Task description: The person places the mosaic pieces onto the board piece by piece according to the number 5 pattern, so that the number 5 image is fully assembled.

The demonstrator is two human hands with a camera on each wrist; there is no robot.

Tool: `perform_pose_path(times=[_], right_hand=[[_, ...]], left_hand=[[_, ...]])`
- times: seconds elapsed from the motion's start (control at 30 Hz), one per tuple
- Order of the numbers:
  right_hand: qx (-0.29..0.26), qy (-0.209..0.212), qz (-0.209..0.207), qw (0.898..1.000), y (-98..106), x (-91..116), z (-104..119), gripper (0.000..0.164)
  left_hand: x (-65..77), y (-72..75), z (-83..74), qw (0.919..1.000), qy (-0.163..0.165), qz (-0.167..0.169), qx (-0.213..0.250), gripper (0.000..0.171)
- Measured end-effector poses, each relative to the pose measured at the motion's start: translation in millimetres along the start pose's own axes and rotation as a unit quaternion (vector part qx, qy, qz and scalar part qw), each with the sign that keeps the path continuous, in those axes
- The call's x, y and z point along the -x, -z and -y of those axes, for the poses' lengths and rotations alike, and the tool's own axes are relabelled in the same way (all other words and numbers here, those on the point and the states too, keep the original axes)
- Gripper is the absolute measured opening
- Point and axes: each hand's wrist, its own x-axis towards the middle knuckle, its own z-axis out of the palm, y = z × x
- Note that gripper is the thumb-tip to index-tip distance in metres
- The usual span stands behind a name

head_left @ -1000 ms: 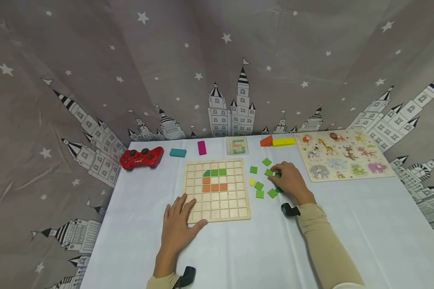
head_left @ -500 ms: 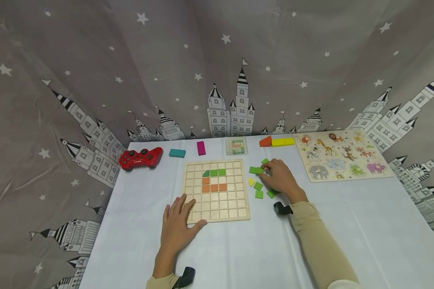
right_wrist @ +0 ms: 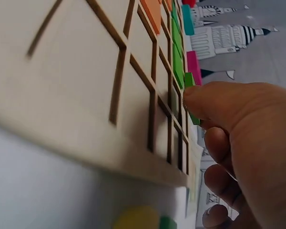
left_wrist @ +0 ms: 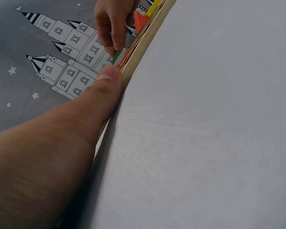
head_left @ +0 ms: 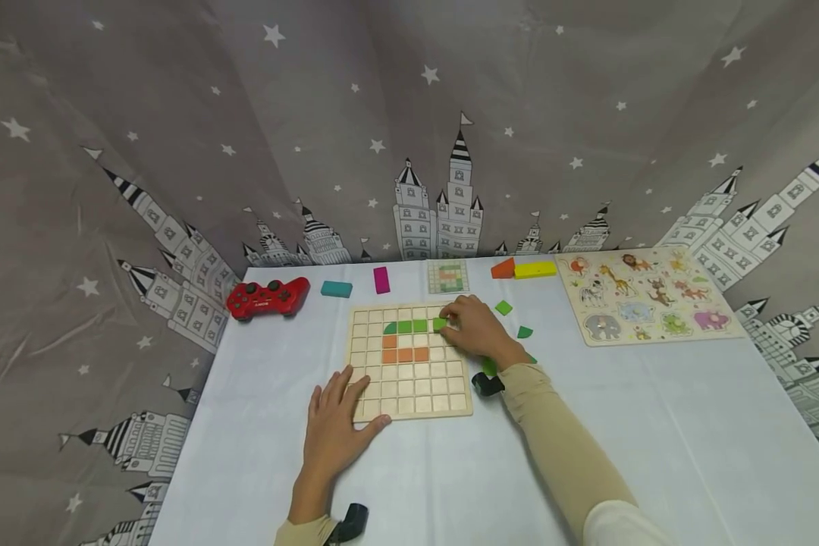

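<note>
A wooden grid board (head_left: pixel 437 387) lies on the white table. On it sit a dark green rounded tile (head_left: pixel 390 328), two green square tiles (head_left: pixel 412 326) in the same row and several orange tiles (head_left: pixel 406 355) below. My right hand (head_left: pixel 478 327) pinches another green square tile (right_wrist: pixel 189 80) between thumb and fingers, over the board just right of the green row. The left wrist view shows that tile's edge under the fingertips too. My left hand (head_left: pixel 337 425) rests with spread fingers on the board's near left corner, its thumb (left_wrist: pixel 107 78) along the near edge.
Right of the board lie a loose green tile (head_left: pixel 503 307) and a dark green rounded piece (head_left: pixel 525 332); my right forearm hides others. Behind stand a pattern card (head_left: pixel 448 276), teal (head_left: pixel 337 289), magenta (head_left: pixel 381 280) and yellow (head_left: pixel 535 269) blocks, a red game controller (head_left: pixel 268 298) and an animal puzzle (head_left: pixel 580 337).
My right hand has picked up a green square tile from the loose pieces and carried it left over the board. The left hand has stayed in place.
</note>
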Motion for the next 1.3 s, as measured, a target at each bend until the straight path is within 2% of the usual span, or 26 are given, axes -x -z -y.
perform_pose_path(times=[0.23,0.47,0.7,0.87,1.07,1.2,1.3], right_hand=[[0.036,0.002,0.014,0.999,-6,-9,6,0.029],[0.089,-0.02,0.012,0.996,1,-10,11,0.029],[0.111,-0.016,0.016,0.994,4,-9,9,0.027],[0.079,-0.029,0.022,0.996,13,-2,2,0.026],[0.005,-0.069,0.002,0.998,29,26,-20,0.026],[-0.028,-0.085,0.026,0.996,33,48,-27,0.027],[-0.029,-0.07,0.048,0.996,33,53,-25,0.028]], left_hand=[[-1.9,-1.8,-0.8,1.0,-0.005,0.001,-0.004,0.087],[-4.4,-1.9,-1.3,0.9999,-0.011,-0.002,-0.005,0.087],[-5.2,-1.5,-2.2,0.9999,-0.011,0.002,-0.004,0.086],[-6.6,-1.9,-3.9,0.9999,-0.009,0.004,-0.001,0.086],[-6.8,-2.4,-4.7,0.9999,-0.011,-0.004,0.002,0.084],[-2.8,-3.1,-2.4,0.9999,-0.007,-0.013,0.0,0.083],[-2.1,-3.4,-0.5,0.9998,-0.005,-0.018,0.0,0.082]])
